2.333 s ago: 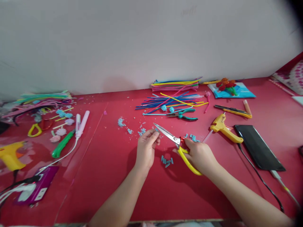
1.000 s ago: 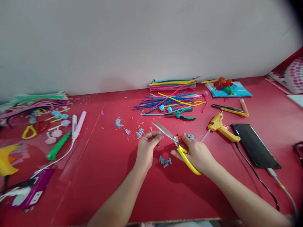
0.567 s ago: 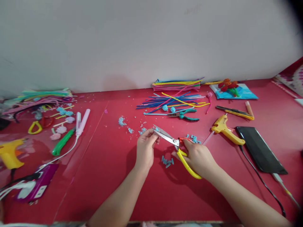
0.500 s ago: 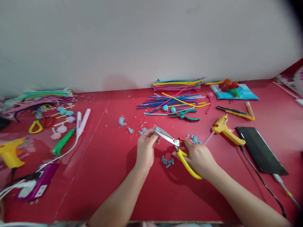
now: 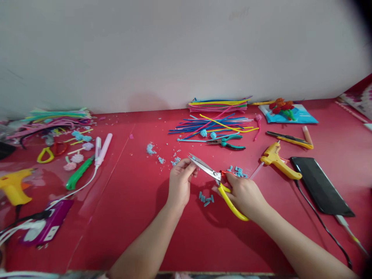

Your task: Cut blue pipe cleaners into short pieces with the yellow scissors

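Observation:
My right hand (image 5: pixel 247 192) is wrapped round scissors (image 5: pixel 207 169) with yellow and red handles, their blades pointing up and left. At the blade tips, my left hand (image 5: pixel 179 182) is closed in a pinch; the small light-blue pipe cleaner piece at its fingertips is almost wholly hidden. Below the blades lie several short cut blue pieces (image 5: pixel 207 199) on the red table. More blue pieces (image 5: pixel 238 171) lie beyond my right hand. Blue fluff trimmings (image 5: pixel 176 161) are scattered just past my left hand.
Pipe cleaners (image 5: pixel 209 126), two blue pompoms (image 5: pixel 204 133) and teal pliers (image 5: pixel 228 142) lie behind my hands. To the right are a yellow glue gun (image 5: pixel 276 159) and a phone (image 5: pixel 321 186). A pink hair straightener (image 5: pixel 102 150), green-handled cutter (image 5: pixel 80 173) and purple power strip (image 5: pixel 50 224) lie left.
The blue bit seen at my left fingertips beside the blades is now hardly visible. Both hands keep nearly the same place, and the view has shifted very slightly.

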A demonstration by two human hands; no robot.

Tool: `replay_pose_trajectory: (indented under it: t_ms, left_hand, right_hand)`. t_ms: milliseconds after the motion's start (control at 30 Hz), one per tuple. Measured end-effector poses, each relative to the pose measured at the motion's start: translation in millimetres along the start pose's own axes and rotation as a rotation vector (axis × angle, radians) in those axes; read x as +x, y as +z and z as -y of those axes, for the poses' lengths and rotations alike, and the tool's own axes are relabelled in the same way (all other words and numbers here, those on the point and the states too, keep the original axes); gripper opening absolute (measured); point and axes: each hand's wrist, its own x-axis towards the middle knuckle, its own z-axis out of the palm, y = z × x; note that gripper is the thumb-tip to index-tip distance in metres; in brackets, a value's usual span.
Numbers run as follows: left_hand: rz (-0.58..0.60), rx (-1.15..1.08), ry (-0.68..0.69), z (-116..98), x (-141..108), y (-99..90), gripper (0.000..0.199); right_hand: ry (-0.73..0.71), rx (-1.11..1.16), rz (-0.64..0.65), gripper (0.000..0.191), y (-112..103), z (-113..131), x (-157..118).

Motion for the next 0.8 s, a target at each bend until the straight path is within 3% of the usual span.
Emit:
replay_pose_trajectory:
  t_ms: [800]
  left_hand:
    - [0.007, 0.002, -0.014, -0.5, -0.6, -0.1, 0.008]
  right_hand:
    - [0.073, -0.012, 0.011, 0.037, -7.0, -2.6, 0.7]
